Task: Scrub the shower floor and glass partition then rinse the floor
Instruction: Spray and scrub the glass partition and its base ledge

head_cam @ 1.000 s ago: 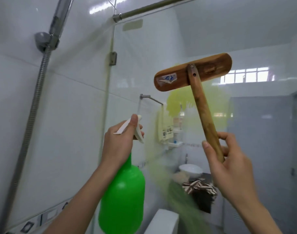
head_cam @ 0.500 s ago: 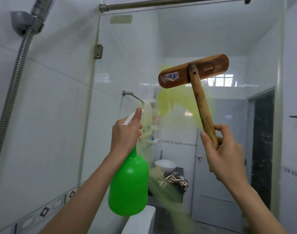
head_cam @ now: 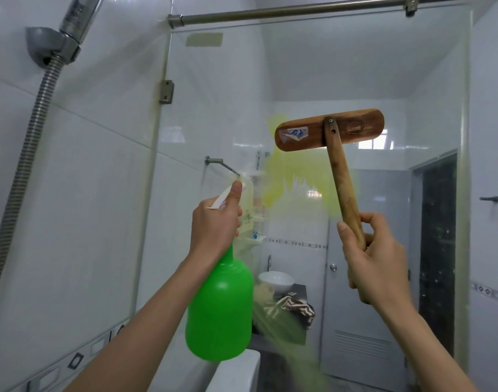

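Observation:
My left hand [head_cam: 215,226] grips the white trigger head of a green spray bottle [head_cam: 219,312], thumb on top, nozzle aimed at the glass partition [head_cam: 383,66] just ahead. My right hand [head_cam: 375,264] grips the wooden handle of a scrub brush [head_cam: 328,130]. The brush's flat wooden head is raised level against the glass, its back toward me and its bristles hidden. A yellow-green smear and faint reflection lie on the glass below and left of the brush head. The shower floor is out of view.
A white tiled wall on the left carries the shower head holder [head_cam: 48,45] and a metal hose [head_cam: 30,154]. A steel rail [head_cam: 298,9] runs along the top of the glass. Behind the glass are a basin [head_cam: 276,280], a grey door [head_cam: 364,278] and a toilet tank [head_cam: 236,372].
The view has shifted right along the glass. Both hands keep their grips; the brush head has tilted closer to level and sits a little lower.

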